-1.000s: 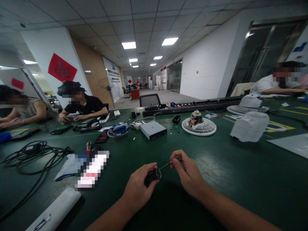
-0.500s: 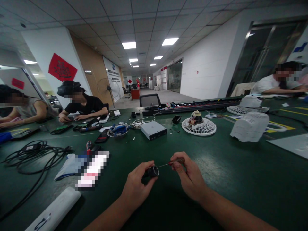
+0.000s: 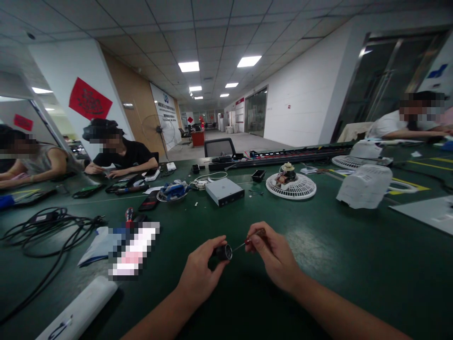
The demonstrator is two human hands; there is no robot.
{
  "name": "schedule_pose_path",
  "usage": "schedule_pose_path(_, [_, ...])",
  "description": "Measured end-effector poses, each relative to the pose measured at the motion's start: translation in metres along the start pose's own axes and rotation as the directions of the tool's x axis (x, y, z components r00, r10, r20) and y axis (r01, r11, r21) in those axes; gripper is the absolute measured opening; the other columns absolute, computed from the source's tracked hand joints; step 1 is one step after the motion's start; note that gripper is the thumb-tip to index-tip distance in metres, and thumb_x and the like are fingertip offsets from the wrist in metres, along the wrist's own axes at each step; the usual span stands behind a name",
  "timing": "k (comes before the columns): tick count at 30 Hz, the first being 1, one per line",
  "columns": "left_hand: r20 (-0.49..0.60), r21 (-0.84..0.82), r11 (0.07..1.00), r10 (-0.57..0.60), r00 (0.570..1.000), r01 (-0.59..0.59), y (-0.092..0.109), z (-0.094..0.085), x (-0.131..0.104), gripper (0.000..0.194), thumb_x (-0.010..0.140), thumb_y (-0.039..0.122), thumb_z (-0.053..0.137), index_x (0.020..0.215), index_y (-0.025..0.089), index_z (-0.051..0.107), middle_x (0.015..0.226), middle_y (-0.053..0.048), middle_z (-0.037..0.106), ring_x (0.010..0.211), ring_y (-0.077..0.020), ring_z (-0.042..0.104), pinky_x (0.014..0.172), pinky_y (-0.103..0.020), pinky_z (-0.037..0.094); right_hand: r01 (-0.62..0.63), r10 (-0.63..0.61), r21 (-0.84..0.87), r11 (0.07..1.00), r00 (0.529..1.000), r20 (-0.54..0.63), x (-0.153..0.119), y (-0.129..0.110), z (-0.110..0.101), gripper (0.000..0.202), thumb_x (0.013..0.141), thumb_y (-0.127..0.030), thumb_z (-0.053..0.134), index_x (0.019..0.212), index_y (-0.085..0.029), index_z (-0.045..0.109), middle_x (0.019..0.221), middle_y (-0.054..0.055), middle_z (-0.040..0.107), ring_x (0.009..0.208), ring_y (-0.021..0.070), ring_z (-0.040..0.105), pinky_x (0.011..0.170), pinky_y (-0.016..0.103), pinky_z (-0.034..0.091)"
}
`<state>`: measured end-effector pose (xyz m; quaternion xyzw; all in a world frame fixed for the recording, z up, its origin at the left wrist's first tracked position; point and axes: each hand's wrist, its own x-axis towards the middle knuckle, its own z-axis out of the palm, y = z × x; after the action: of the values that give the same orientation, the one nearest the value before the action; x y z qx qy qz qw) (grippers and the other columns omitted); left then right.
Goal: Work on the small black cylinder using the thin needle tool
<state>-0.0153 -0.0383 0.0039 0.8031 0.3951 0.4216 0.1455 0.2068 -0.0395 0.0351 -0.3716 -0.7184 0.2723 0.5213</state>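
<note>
Between the thumb and fingers of my left hand (image 3: 201, 269) is a small black cylindrical part (image 3: 223, 252), its round ringed end turned to the right. My right hand (image 3: 274, 252) is closed around the reddish handle of a thin screwdriver (image 3: 240, 246). The screwdriver's shaft slants down to the left, and its tip is at the cylinder's round end. Whether the tip sits inside the part or only touches it, I cannot tell. Both hands are above the green table (image 3: 247, 302).
A grey disc drive (image 3: 225, 190), a white fan grille with a motor (image 3: 290, 185) and a white housing (image 3: 366, 186) stand beyond my hands. Black cables (image 3: 53, 231) and a long white object (image 3: 85, 307) lie left. Several people sit around the table.
The screwdriver is tilted more steeply, and my right hand has come slightly left, closer to the black part. My left hand has barely moved. The whole view has shifted a little.
</note>
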Motion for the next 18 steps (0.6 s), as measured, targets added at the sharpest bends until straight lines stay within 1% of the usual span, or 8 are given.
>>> schedule_pose_path(4, [-0.033,0.003,0.999,-0.042,0.999,0.042,0.0,-0.0006,0.002,0.054,0.08,0.008,0.07,0.129,0.024,0.056,0.113,-0.005,0.072,0.103,-0.0224,0.071,0.094,-0.043,0.058,-0.036,0.036,0.011,0.999,0.999,-0.021,0.0003,0.0033,0.0001,0.019,0.101,-0.037,0.045,0.099,-0.022,0.055,0.083,0.004,0.069,0.07,0.0166,0.065,0.059,0.026,0.049])
schedule_pose_path(7, [-0.04,-0.007,0.998,-0.063,0.997,0.063,0.0,-0.0009,0.0029,0.056,0.078,0.008,0.071,0.129,0.025,0.056,0.113,-0.004,0.073,0.103,-0.0219,0.071,0.094,-0.041,0.059,-0.062,0.06,0.072,0.995,0.998,0.036,0.0008,0.0055,0.0001,0.019,0.101,-0.039,0.046,0.099,-0.022,0.055,0.08,0.003,0.07,0.064,0.0157,0.063,0.053,0.025,0.048])
schedule_pose_path(9, [-0.028,-0.008,0.998,-0.065,0.997,0.065,0.0002,-0.0009,0.0029,0.056,0.078,0.008,0.072,0.129,0.025,0.057,0.114,-0.005,0.072,0.104,-0.0222,0.071,0.094,-0.041,0.059,-0.072,0.067,0.094,0.993,0.996,0.053,0.0017,0.0064,-0.0001,0.019,0.101,-0.039,0.046,0.099,-0.022,0.055,0.08,0.003,0.07,0.064,0.0156,0.063,0.053,0.024,0.049])
schedule_pose_path(12, [-0.027,-0.001,0.996,-0.089,0.996,0.089,0.0002,-0.0008,0.0028,0.055,0.078,0.011,0.073,0.129,0.025,0.057,0.114,-0.005,0.072,0.104,-0.0229,0.071,0.093,-0.042,0.059,-0.07,0.07,0.028,0.997,0.997,0.019,0.0037,0.0069,-0.0005,0.018,0.101,-0.037,0.046,0.1,-0.022,0.056,0.083,0.004,0.07,0.065,0.015,0.063,0.053,0.024,0.049])
schedule_pose_path(13, [-0.027,0.004,0.995,-0.095,0.995,0.095,0.0,-0.0008,0.0028,0.055,0.078,0.011,0.073,0.129,0.025,0.057,0.114,-0.005,0.072,0.104,-0.0229,0.071,0.093,-0.043,0.059,-0.073,0.072,0.016,0.997,0.997,0.027,0.0044,0.0071,-0.0007,0.018,0.101,-0.036,0.046,0.099,-0.022,0.056,0.082,0.004,0.07,0.065,0.015,0.063,0.053,0.024,0.049])
schedule_pose_path(16, [-0.006,0.02,0.997,-0.08,0.997,0.081,-0.0012,-0.0008,0.0023,0.058,0.077,0.009,0.073,0.13,0.027,0.057,0.113,-0.003,0.073,0.105,-0.0226,0.07,0.094,-0.043,0.058,-0.092,0.084,0.094,0.991,0.993,0.086,0.0058,0.0085,-0.0013,0.02,0.1,-0.039,0.047,0.096,-0.021,0.056,0.078,0.003,0.068,0.068,0.0165,0.066,0.051,0.024,0.05])
schedule_pose_path(18, [-0.003,0.028,0.997,-0.074,0.997,0.074,-0.0017,-0.0007,0.0021,0.057,0.078,0.009,0.072,0.13,0.027,0.057,0.115,-0.003,0.072,0.106,-0.0227,0.07,0.094,-0.043,0.058,-0.108,0.101,0.132,0.985,0.993,0.061,0.0061,0.01,-0.0018,0.02,0.1,-0.039,0.047,0.098,-0.021,0.056,0.079,0.003,0.068,0.069,0.0166,0.066,0.052,0.024,0.051])
